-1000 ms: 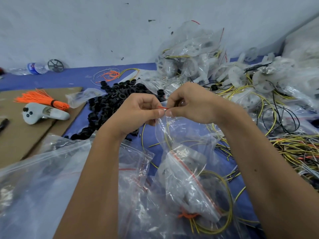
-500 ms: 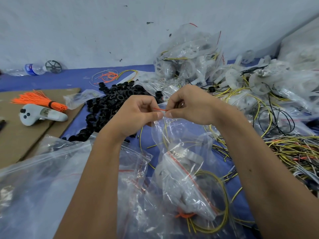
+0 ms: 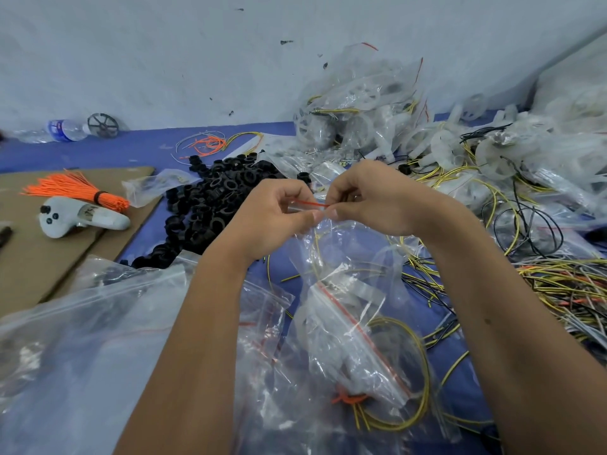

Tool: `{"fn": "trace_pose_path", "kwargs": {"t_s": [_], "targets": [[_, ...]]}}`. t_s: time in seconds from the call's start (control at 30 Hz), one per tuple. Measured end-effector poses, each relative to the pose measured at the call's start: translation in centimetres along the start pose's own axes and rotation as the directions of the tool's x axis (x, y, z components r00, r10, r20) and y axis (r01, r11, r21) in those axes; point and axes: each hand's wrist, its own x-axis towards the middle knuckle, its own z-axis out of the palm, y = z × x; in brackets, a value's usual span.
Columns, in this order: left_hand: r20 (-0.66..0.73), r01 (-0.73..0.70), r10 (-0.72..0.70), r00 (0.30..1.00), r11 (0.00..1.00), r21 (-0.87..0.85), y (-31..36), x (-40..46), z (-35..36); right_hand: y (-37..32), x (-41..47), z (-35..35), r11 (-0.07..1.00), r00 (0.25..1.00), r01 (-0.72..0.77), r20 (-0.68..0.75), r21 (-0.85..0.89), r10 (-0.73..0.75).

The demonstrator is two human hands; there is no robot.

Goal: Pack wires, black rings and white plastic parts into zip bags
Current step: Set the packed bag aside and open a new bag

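Left hand (image 3: 272,215) and right hand (image 3: 371,198) meet at frame centre, both pinching the red-striped mouth of a clear zip bag (image 3: 331,254); the bag hangs below the fingers with yellow wire inside. A short stretch of red seal (image 3: 310,203) shows between the thumbs. Black rings (image 3: 213,198) are heaped just left of the left hand. Wires (image 3: 565,284) tangle at right edge; packed bags (image 3: 354,103) are piled at upper centre. A filled bag (image 3: 354,349) lies at lower centre. Bare blue mat (image 3: 138,149) stays open at upper left, beside cardboard (image 3: 29,257). Versus 1.0 s earlier: hands sit slightly apart, more red seal exposed; the pinch is unchanged.
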Motion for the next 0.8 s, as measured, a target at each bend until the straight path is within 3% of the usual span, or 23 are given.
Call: {"fn": "trace_pose_path", "kwargs": {"t_s": [0.8], "targets": [[-0.057,0.031,-0.03,0.998,0.999,0.014,0.2,-0.2,-0.1,0.9,-0.5,-0.6,0.999,0.999,0.002,-0.043,0.049,0.0]]}}
